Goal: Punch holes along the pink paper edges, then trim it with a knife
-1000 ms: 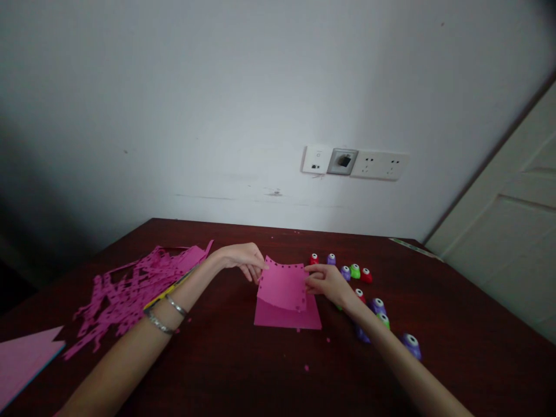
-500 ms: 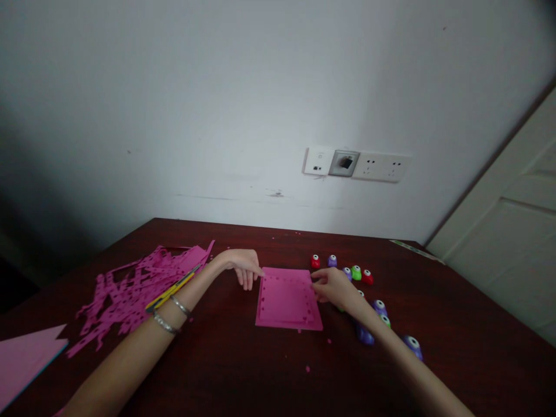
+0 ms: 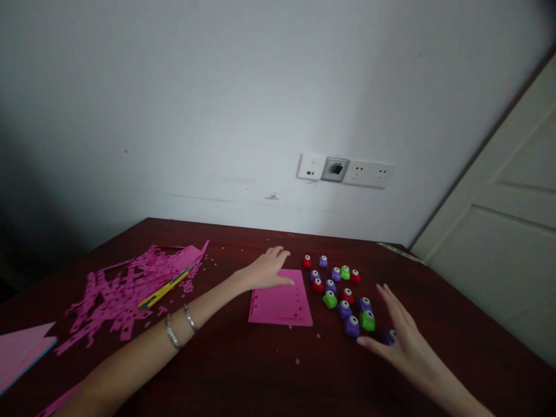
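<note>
A pink square of paper (image 3: 278, 304) with small punched shapes along its border lies on the dark table. My left hand (image 3: 269, 269) reaches over its upper left part, fingers apart, holding nothing; whether it touches the paper I cannot tell. To the right stand several small craft punches in purple, red and green, among them a purple punch (image 3: 351, 327) and a green punch (image 3: 367, 320). Beside these front punches is my right hand (image 3: 402, 336), open, thumb and fingers spread wide. It partly hides another purple punch (image 3: 390, 337).
A heap of punched pink paper strips (image 3: 130, 284) covers the left side, with a yellow utility knife (image 3: 167, 289) on it. Pink and blue paper sheets (image 3: 24, 353) lie at the left edge. Wall sockets (image 3: 365, 174) sit above the table; a white door (image 3: 499, 231) stands right.
My right hand has left the paper's right edge and moved right and toward me, opening wide beside the punches. My left hand has shifted right from the paper's left edge to above it.
</note>
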Available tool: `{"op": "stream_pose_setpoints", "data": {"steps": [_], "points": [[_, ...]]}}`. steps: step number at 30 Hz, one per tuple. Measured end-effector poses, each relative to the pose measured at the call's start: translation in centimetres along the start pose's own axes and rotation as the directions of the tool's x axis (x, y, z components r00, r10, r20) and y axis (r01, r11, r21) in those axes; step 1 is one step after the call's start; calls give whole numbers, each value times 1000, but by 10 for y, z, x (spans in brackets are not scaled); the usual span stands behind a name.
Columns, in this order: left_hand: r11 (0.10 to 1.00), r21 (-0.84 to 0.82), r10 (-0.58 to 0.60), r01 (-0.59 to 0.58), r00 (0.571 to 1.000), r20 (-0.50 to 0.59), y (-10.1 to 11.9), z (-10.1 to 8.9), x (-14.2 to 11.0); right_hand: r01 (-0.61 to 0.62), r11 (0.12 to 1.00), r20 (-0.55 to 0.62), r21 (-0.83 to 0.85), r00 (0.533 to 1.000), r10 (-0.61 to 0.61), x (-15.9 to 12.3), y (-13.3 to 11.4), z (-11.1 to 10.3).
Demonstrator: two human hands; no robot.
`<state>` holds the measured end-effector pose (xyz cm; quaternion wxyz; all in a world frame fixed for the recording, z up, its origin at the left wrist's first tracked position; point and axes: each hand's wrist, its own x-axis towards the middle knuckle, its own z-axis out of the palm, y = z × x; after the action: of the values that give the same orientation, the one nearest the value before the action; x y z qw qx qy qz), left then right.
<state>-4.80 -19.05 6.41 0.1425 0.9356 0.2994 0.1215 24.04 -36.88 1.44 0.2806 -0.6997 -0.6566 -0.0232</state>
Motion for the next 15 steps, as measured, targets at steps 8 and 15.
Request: {"op": "stream_pose_setpoints", "data": {"steps": [8, 15], "points": [[994, 84, 54, -64, 992, 114, 15, 64, 70, -47, 999, -37, 20, 998, 48, 0, 25, 46], [982, -183, 76, -46, 984, 161, -10, 66, 100, -72, 992, -7, 107, 997, 73, 48, 34, 52]]}}
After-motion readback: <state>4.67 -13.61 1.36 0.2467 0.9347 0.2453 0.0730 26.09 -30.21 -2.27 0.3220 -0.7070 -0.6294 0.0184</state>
